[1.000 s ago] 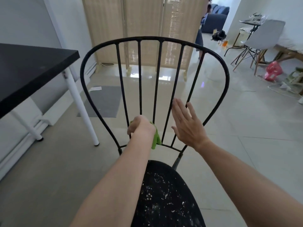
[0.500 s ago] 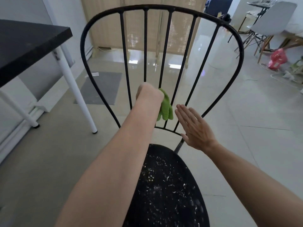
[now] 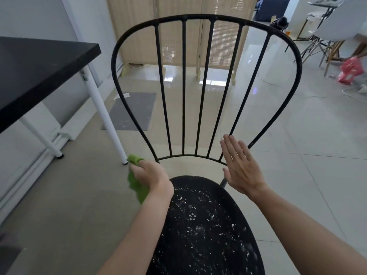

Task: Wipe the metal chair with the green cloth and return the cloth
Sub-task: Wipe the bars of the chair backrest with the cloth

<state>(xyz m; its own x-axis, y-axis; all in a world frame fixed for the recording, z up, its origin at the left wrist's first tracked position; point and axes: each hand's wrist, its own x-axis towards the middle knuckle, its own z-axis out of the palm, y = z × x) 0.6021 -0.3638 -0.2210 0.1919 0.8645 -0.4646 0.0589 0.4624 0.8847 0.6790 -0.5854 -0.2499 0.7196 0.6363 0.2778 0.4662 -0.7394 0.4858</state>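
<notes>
A black metal chair [image 3: 183, 86] with a barred, rounded back stands right in front of me; its dark seat [image 3: 202, 231] is speckled with white flecks. My left hand [image 3: 153, 175] is closed around the green cloth [image 3: 137, 185] at the lower left corner of the backrest, where the frame meets the seat. The cloth bunches above my fingers and hangs below them. My right hand [image 3: 241, 167] is flat with fingers together, held at the lower right of the backrest, holding nothing; I cannot tell if it touches the bars.
A black-topped table [image 3: 39, 68] on white legs [image 3: 103, 120] stands to the left, close to the chair. A grey mat [image 3: 132, 111] lies on the tiled floor beyond. A folding screen [image 3: 178, 30] is behind, and a white chair [image 3: 333, 30] at far right.
My left hand has carried the cloth from the middle bars down and left to the lower left corner of the backrest. My right hand stays open near the lower right bars.
</notes>
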